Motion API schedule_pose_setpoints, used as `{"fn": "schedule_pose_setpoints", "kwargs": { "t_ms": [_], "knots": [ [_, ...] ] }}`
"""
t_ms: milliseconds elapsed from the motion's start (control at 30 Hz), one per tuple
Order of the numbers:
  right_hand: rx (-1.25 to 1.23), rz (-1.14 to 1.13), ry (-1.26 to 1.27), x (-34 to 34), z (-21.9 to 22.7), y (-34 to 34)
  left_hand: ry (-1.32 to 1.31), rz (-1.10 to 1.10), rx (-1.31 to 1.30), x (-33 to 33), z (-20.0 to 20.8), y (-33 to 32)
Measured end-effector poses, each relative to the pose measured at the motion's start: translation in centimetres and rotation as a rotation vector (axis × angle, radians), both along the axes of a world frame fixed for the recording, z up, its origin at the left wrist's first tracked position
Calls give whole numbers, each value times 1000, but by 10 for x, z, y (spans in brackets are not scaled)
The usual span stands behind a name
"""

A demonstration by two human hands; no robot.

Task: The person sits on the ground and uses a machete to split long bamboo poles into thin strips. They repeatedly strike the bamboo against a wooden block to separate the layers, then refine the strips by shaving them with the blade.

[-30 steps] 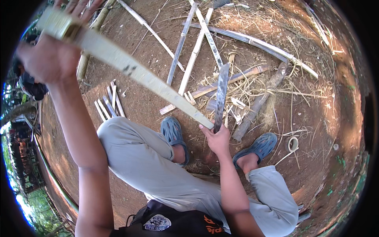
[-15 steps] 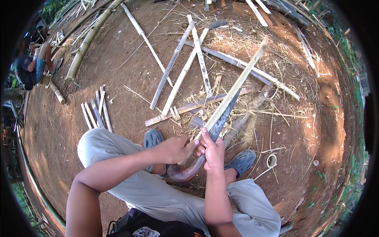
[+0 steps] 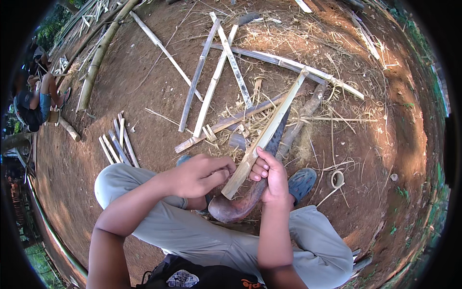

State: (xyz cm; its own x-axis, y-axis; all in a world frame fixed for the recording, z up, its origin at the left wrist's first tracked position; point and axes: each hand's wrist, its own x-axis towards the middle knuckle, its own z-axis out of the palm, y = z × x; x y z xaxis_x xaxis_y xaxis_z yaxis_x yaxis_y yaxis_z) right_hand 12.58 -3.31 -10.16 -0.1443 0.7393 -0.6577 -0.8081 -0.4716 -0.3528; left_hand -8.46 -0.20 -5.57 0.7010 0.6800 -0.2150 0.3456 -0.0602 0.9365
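My right hand (image 3: 270, 178) grips a long machete by its thick curved brown wooden handle (image 3: 236, 208). The dark blade (image 3: 275, 137) points up and away to the right. Along its left side lies a split bamboo strip (image 3: 264, 144), pale and tapering toward its far end, with my right thumb pressed against its edge. Beside the strip's near end, my left hand (image 3: 202, 176) has its fingers curled in, and a small gap shows between it and the strip. Nothing shows in the left fingers.
Several bamboo strips (image 3: 211, 84) lie crossed on the brown soil among curly shavings (image 3: 308, 45). Beyond the blade lies a round pole (image 3: 305, 115). A short bundle of strips (image 3: 118, 142) sits by my left knee, a bamboo ring (image 3: 335, 179) by my right shoe. Another person (image 3: 36, 98) sits far left.
My left hand has let go of the strip's near end and drawn left. The strip has turned to show its broad pale face, and its far end sits lower. The view has shifted slightly.
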Motion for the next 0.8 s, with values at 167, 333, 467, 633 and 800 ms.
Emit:
{"fn": "schedule_pose_setpoints", "kwargs": {
  "t_ms": [167,333,467,633,800],
  "knots": [
    [-26,-17,44,-10,53,-5,-574,83,901,14,44,-4],
    [-78,74,170,-30,81,-22,-887,-24,433,22,76,-20],
    [-90,179,257,-47,97,-32,-732,-278,310,10,106,-15],
    [-7,206,373,-63,68,-46,-911,458,191,8,143,-17],
    [16,173,148,-84,71,-65,-1054,860,242,-9,194,18]
  ]
}}
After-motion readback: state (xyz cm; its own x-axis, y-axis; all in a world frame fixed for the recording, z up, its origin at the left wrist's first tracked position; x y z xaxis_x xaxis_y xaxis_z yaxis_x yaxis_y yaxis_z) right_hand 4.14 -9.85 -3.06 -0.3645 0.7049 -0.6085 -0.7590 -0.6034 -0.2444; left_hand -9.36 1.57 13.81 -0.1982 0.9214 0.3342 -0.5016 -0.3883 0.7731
